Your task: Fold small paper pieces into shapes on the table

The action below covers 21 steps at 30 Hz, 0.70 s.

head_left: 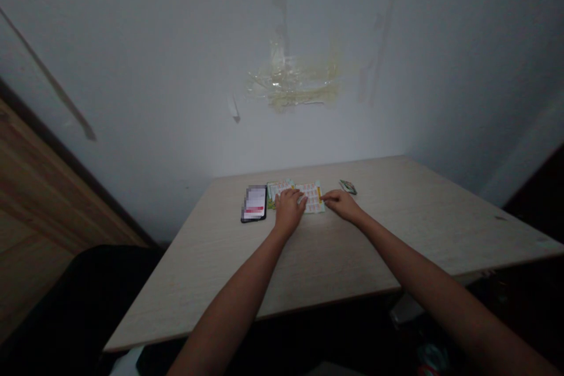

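A small printed paper sheet [312, 192], pale with rows of coloured print and a yellow strip along its right side, lies flat on the table. My left hand [288, 210] rests palm down across its left part, fingers spread. Under and beside that hand is a second similar printed sheet [277, 187], partly covered. At the first sheet's right edge, the fingertips of my right hand [342, 205] are pinched together by the yellow strip. Whatever they hold is too small to make out. Left of the sheets lies a phone [254, 204] with its screen lit and blurred.
A small, dark, greenish flat item [348, 187] lies behind my right hand. The light wooden table [211, 270] meets a pale wall [176, 70] with old tape [299, 85] on it. A dark chair-like shape [97, 294] stands at the left.
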Each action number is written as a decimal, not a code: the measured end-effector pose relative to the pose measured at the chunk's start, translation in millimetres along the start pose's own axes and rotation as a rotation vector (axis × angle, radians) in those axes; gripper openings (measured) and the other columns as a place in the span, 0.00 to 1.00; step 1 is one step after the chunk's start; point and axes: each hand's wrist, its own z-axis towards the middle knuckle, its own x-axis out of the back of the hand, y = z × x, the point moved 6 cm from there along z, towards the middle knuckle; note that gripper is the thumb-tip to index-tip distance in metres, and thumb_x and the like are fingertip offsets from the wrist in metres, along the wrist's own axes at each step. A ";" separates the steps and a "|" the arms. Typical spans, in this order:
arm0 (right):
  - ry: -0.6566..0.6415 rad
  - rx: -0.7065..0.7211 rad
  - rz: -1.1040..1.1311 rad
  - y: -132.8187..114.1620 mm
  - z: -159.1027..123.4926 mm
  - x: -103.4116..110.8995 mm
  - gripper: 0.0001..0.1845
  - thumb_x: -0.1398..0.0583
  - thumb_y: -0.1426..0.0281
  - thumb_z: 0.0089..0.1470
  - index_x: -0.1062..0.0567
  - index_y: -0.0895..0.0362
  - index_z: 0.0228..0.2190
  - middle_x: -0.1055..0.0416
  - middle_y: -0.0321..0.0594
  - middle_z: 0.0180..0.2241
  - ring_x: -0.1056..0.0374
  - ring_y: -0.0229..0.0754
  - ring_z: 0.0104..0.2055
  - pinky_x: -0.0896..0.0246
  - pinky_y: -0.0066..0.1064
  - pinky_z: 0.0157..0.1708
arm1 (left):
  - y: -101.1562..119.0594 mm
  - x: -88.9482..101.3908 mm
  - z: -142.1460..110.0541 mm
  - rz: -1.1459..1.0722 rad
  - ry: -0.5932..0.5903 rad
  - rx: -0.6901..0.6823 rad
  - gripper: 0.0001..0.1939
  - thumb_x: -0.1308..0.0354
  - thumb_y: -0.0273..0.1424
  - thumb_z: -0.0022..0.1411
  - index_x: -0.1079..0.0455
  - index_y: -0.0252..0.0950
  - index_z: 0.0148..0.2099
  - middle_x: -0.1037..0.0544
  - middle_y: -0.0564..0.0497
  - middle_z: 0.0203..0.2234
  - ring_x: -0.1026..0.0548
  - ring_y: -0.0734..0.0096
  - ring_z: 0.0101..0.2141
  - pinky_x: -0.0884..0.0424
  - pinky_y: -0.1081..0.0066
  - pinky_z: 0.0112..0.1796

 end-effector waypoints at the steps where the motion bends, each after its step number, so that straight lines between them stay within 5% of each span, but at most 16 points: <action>1: 0.036 -0.047 0.015 2.7 -0.9 3.5 0.15 0.42 0.73 0.51 0.17 0.57 0.37 0.20 0.45 0.40 0.25 0.48 0.44 0.32 0.42 0.49 | -2.4 -0.9 -0.3 0.050 -0.002 0.009 0.16 0.49 0.39 0.70 0.25 0.42 0.53 0.25 0.46 0.55 0.36 0.56 0.59 0.47 0.47 0.62; 5: 0.189 -0.124 -0.058 4.0 -4.9 21.4 0.12 0.40 0.67 0.54 0.18 0.59 0.32 0.20 0.47 0.35 0.26 0.49 0.39 0.32 0.43 0.46 | -8.6 -5.2 -1.4 0.191 -0.023 0.015 0.17 0.50 0.41 0.69 0.26 0.45 0.54 0.31 0.46 0.60 0.42 0.49 0.63 0.49 0.40 0.61; 11: 0.161 -0.079 -0.153 -0.3 -5.4 24.0 0.06 0.37 0.70 0.51 0.19 0.59 0.28 0.21 0.47 0.32 0.26 0.48 0.37 0.33 0.42 0.45 | -10.5 -10.5 -2.0 0.291 -0.073 0.023 0.18 0.53 0.44 0.70 0.25 0.50 0.52 0.34 0.47 0.63 0.44 0.44 0.63 0.52 0.34 0.59; 21: 0.091 -0.052 -0.174 1.5 -4.0 15.7 0.07 0.38 0.71 0.50 0.18 0.58 0.29 0.21 0.45 0.33 0.27 0.46 0.38 0.33 0.41 0.44 | -16.6 -12.9 -2.4 0.284 -0.088 -0.006 0.17 0.53 0.41 0.70 0.26 0.43 0.50 0.27 0.44 0.56 0.34 0.50 0.56 0.43 0.43 0.57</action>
